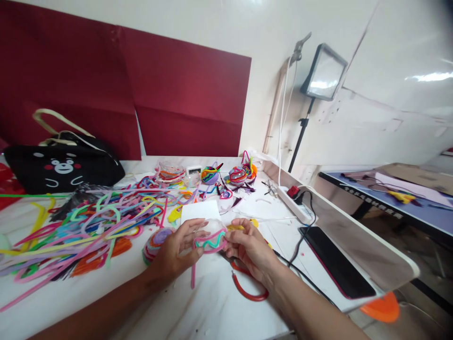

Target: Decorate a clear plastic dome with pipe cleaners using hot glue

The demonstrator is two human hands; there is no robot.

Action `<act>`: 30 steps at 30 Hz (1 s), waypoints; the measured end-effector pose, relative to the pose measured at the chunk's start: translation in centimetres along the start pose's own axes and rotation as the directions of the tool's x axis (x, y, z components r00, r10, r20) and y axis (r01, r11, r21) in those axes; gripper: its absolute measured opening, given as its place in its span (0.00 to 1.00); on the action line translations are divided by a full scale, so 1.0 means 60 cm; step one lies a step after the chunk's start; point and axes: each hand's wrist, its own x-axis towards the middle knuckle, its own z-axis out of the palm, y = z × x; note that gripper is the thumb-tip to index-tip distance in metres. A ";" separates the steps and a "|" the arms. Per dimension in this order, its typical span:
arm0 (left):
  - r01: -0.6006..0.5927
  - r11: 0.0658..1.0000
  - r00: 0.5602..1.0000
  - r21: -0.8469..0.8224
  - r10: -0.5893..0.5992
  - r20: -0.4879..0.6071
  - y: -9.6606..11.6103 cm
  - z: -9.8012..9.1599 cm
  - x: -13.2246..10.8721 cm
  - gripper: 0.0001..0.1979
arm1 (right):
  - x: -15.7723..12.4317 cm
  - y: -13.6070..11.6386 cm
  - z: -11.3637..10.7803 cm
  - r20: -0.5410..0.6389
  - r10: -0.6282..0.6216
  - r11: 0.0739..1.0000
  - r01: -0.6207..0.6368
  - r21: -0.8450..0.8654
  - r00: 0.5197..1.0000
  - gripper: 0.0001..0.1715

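Between my two hands is a clear round plastic ball (216, 226) with pink and teal pipe cleaners stuck around its middle, the teal one in a zigzag. A pink pipe cleaner end (193, 276) hangs down below it. My left hand (182, 245) is curled round the ball's left side, thumb at the lower edge. On the other side, my right hand (244, 241) pinches the ball's right edge with thumb and fingers. Beside my left wrist sits a ball wrapped in coloured pipe cleaners (150, 248), partly hidden. Under my right hand lies a tool with red handles (252, 296), its head hidden.
A large heap of pipe cleaners (95, 226) covers the table's left. Several decorated balls (237, 175) stand at the back. A white card (200, 211) lies behind my hands. To the right are a power strip (295, 205), cables and a phone (338, 262). A black bag (63, 165) stands back left.
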 end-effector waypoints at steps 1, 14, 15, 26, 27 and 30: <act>0.002 1.000 1.000 0.003 -0.002 0.004 0.000 0.000 0.000 0.27 | 0.000 0.000 0.000 -0.002 -0.002 1.000 0.002 0.003 1.000 0.36; -0.003 1.000 1.000 0.004 0.003 0.002 0.000 -0.001 -0.001 0.28 | 0.003 0.008 -0.004 0.015 -0.002 1.000 0.002 0.010 1.000 0.34; -0.004 1.000 1.000 0.004 0.004 0.002 0.000 -0.001 -0.001 0.28 | 0.003 0.008 -0.004 0.016 -0.001 1.000 0.001 0.009 1.000 0.34; -0.006 1.000 1.000 0.008 0.006 -0.003 0.001 0.000 -0.001 0.28 | 0.003 0.008 -0.004 0.010 0.000 1.000 0.000 0.019 1.000 0.35; -0.004 1.000 1.000 0.008 0.004 0.000 0.001 0.000 -0.001 0.28 | 0.003 0.007 -0.004 0.010 -0.002 1.000 0.002 0.025 1.000 0.34; -0.003 1.000 1.000 0.010 0.003 -0.005 0.002 0.000 -0.001 0.28 | 0.004 0.006 -0.003 0.005 -0.003 0.999 0.003 0.035 1.000 0.34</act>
